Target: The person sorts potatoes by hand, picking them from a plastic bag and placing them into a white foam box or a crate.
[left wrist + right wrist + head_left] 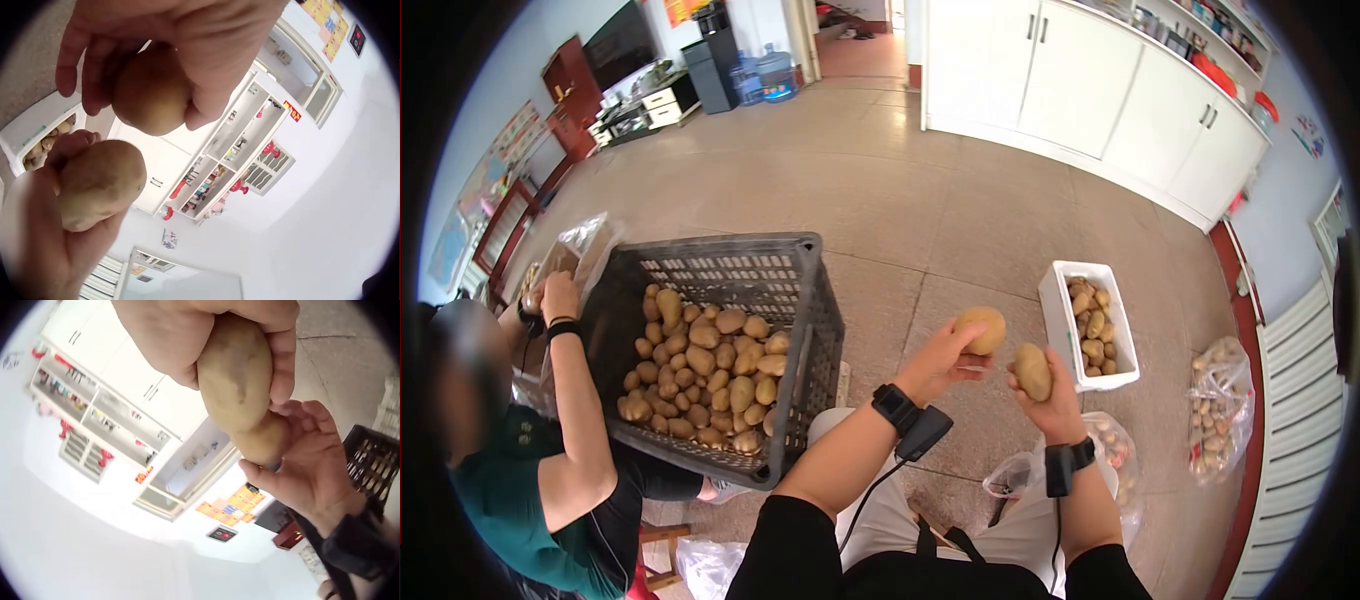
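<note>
My left hand [937, 362] grips a round yellowish potato [982, 331] between thumb and fingers, in front of my lap. Close to its right, my right hand [1053, 401] holds a longer potato [1033, 372], with the thumb and fingers along its sides. That potato [236, 372] shows a darker patch on its skin in the right wrist view. A black plastic crate [808, 330] with many potatoes [700, 360] stands to the left of my left arm. Ahead of my right hand, a white foam box [1052, 322] contains more potatoes [1092, 325].
Another person [540, 480] sits left of the crate, hands at a plastic bag [585, 250]. A bag of potatoes [1220, 410] lies by the right wall; another bag [1115, 440] sits beside my right leg. White cabinets [1080, 80] line the back.
</note>
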A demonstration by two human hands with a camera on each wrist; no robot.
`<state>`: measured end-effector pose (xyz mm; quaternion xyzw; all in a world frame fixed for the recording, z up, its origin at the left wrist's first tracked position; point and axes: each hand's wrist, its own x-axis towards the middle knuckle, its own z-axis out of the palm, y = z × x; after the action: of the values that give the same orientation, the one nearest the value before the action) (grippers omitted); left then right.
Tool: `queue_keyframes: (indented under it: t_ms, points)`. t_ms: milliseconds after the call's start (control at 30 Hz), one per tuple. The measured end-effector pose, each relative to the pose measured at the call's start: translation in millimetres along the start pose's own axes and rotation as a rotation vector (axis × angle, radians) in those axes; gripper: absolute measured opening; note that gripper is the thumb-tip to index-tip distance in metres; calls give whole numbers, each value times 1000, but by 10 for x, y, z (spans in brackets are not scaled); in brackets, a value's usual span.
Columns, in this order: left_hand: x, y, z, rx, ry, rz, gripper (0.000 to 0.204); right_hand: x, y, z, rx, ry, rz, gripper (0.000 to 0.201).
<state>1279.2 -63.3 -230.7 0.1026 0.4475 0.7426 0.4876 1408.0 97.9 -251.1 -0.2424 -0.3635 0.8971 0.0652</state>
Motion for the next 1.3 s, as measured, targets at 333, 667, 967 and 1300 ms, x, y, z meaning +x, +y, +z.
queue_keyframes:
  t_ms: [333,667,967,1300]
  points:
    - [-40,-68,47,-34,-87,26,45,64,62,-3,-51,-108,-41,34]
    - [16,-101,-34,-262,72,99,57,102,255,358,-553,106,-362,47]
    - [125,-157,-25,-420,122,173,66,368,550,329,-1105,223,-773,40]
    - [53,-51,-37,-524,102,253,65,163,524,552,-801,-132,-761,21]
